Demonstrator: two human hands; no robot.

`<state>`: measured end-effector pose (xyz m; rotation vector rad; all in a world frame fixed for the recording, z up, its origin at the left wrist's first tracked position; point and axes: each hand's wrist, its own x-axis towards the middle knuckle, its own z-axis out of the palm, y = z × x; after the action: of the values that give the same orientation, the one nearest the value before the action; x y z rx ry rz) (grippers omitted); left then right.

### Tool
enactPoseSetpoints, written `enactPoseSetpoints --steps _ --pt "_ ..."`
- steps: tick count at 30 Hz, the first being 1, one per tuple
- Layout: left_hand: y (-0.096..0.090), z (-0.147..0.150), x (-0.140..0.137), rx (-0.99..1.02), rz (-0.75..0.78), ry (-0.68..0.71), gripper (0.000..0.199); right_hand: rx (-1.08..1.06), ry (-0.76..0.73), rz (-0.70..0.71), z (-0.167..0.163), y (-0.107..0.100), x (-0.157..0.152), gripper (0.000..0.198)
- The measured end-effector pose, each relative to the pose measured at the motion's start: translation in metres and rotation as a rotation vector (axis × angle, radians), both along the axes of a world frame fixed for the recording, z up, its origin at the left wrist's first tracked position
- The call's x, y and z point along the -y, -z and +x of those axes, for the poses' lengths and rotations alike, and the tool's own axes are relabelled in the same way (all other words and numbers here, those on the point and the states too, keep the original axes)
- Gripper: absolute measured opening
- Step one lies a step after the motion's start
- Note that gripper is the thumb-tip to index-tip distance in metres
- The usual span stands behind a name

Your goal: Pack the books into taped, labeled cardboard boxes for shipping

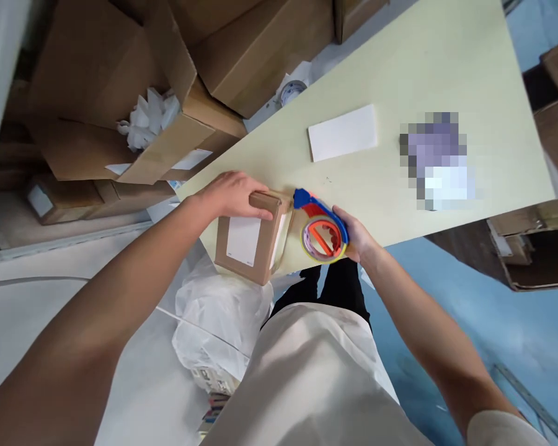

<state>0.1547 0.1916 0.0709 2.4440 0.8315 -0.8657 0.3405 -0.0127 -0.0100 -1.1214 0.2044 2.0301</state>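
Observation:
A small brown cardboard box (266, 238) with a white label on its face stands at the near left edge of the pale table. My left hand (236, 193) grips it from above, thumb across the front and fingers hidden behind the top edge. My right hand (354, 235) is wrapped round a blue and orange tape dispenser (324, 230) loaded with a roll of tape. The dispenser's blue head is close to the right side of the box; I cannot tell whether they touch.
On the table (469, 56) lie a flat white box (343, 132) and a blurred purple and white item (437, 161). An open carton (162, 148) with crumpled white plastic stands left, near a tape roll (292, 92). A plastic bag (218, 310) sits below the table's left end.

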Motion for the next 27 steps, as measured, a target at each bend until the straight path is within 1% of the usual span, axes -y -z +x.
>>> enactPoseSetpoints --steps 2,4,5,7,10,12,14,16,18,20,24,27 --pt "-0.001 -0.003 -0.009 -0.028 0.089 -0.138 0.058 0.107 -0.084 0.088 0.009 0.001 -0.037 0.050" --pt "-0.002 -0.004 -0.009 0.004 0.178 -0.256 0.060 0.209 -0.147 0.159 0.014 0.002 -0.068 0.053" --pt "-0.002 -0.004 -0.005 0.050 0.217 -0.290 0.061 0.251 -0.168 0.179 0.016 0.002 -0.079 0.053" --pt "-0.001 -0.003 0.009 0.159 0.282 -0.295 0.063 0.343 -0.179 0.183 0.016 0.002 -0.092 0.050" --pt "0.001 -0.002 0.031 0.254 0.294 -0.201 0.065 0.511 -0.131 0.199 0.012 -0.003 -0.092 0.042" --pt "0.003 -0.002 0.039 0.263 0.276 -0.168 0.067 0.599 -0.107 0.274 0.010 -0.007 -0.086 0.040" --pt "0.005 -0.002 0.041 0.262 0.263 -0.180 0.068 0.610 -0.142 0.350 0.011 -0.012 -0.083 0.040" --pt "0.006 -0.003 0.041 0.263 0.256 -0.212 0.067 0.575 -0.242 0.405 0.016 -0.015 -0.082 0.042" --pt "0.006 -0.003 0.040 0.268 0.260 -0.247 0.064 0.553 -0.350 0.453 0.022 -0.017 -0.083 0.052" --pt "0.007 -0.002 0.040 0.268 0.268 -0.268 0.062 0.546 -0.418 0.493 0.027 -0.017 -0.085 0.066" --pt "0.007 0.000 0.042 0.238 0.278 -0.266 0.059 0.534 -0.415 0.554 0.031 -0.015 -0.083 0.070" --pt "0.007 0.001 0.044 0.222 0.298 -0.248 0.059 0.580 -0.396 0.587 0.032 -0.014 -0.070 0.074"
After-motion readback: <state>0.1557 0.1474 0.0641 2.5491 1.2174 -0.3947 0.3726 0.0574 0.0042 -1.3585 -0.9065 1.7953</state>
